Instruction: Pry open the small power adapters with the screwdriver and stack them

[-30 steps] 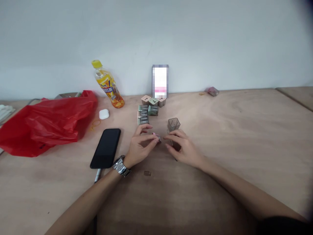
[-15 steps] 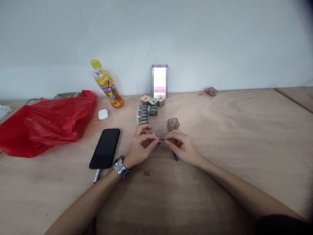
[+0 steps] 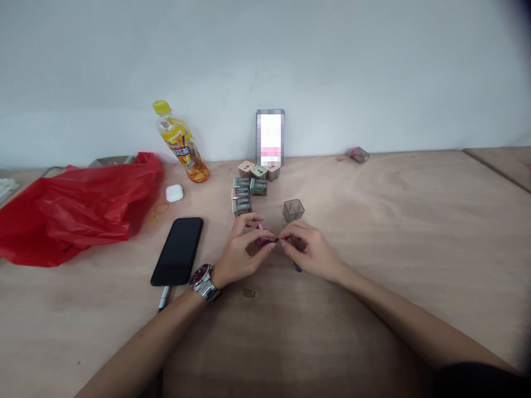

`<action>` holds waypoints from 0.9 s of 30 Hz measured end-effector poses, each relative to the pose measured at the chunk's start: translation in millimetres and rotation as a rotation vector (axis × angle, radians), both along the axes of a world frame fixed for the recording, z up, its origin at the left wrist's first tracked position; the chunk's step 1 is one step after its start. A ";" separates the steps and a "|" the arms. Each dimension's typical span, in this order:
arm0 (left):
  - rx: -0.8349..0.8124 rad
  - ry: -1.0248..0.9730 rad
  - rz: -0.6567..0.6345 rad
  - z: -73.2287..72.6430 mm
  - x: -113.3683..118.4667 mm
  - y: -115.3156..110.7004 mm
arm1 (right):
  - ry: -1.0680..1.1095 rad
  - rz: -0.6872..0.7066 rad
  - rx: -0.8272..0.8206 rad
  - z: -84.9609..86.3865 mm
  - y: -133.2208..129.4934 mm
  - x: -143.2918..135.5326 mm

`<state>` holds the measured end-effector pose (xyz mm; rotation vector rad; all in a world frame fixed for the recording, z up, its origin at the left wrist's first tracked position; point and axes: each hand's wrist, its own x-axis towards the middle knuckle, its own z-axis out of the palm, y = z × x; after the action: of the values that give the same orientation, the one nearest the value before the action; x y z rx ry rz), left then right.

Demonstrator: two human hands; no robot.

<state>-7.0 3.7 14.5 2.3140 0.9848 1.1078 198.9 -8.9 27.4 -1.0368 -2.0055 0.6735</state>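
In the head view, we're seeing the left hand (image 3: 244, 251) nearly closed, apparently on a pink piece (image 3: 259, 226) well in from the bench (image 3: 385, 232)'s back edge, the right hand (image 3: 309, 249) pinching a dark bit (image 3: 276, 240) beside it; we're judging both light, stiff, best held by their sides.

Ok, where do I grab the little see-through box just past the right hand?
Probably pinch the box by its left and right walls, coming from above: it stands upright with flat sides, and the right hand crowds its near side.
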 end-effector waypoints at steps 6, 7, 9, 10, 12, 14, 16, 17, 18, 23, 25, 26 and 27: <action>0.027 -0.014 -0.016 0.7 -0.1 -0.2 | -0.071 0.009 0.037 0.0 -2.5 -2.6; 0.030 -0.026 -0.008 1.0 -0.3 0.4 | -0.063 0.002 0.037 -0.5 -2.6 -2.7; 0.021 -0.066 0.008 1.4 -1.2 1.9 | -0.058 -0.012 0.036 -1.6 -2.4 -3.0; 0.011 -0.095 0.016 1.3 -1.8 2.7 | -0.064 -0.012 0.037 -2.1 -2.3 -3.4; -0.005 -0.148 0.030 0.6 -3.2 4.3 | -0.090 0.009 0.036 -2.8 -2.2 -5.0; -0.017 -0.173 0.032 -0.6 -4.4 5.6 | -0.117 0.038 0.022 -3.1 -2.5 -7.4; -0.020 -0.178 0.029 -1.9 -5.0 6.5 | -0.116 0.046 -0.006 -3.2 -3.2 -9.8; -0.021 -0.182 0.030 -2.6 -5.0 6.9 | -0.104 0.038 -0.022 -3.3 -3.7 -10.8; -0.024 -0.191 0.033 -3.3 -4.9 7.1 | -0.084 0.024 -0.036 -3.5 -4.1 -11.5; -0.068 -0.261 0.043 -4.5 -3.4 7.0 | 0.051 -0.027 -0.068 -5.2 -4.5 -10.7; -0.076 -0.262 0.038 -2.9 -2.8 6.0 | 0.102 -0.025 -0.070 -5.7 -3.9 -9.1; -0.076 -0.258 0.035 -1.7 -2.6 5.4 | 0.122 -0.022 -0.075 -5.8 -3.5 -8.2; -0.075 -0.251 0.035 -0.3 -2.4 4.9 | 0.138 -0.020 -0.082 -5.8 -3.0 -7.2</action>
<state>-9.4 8.6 14.2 2.0453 0.9559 1.3134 191.7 -11.9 21.7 -1.0276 -1.8602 0.8004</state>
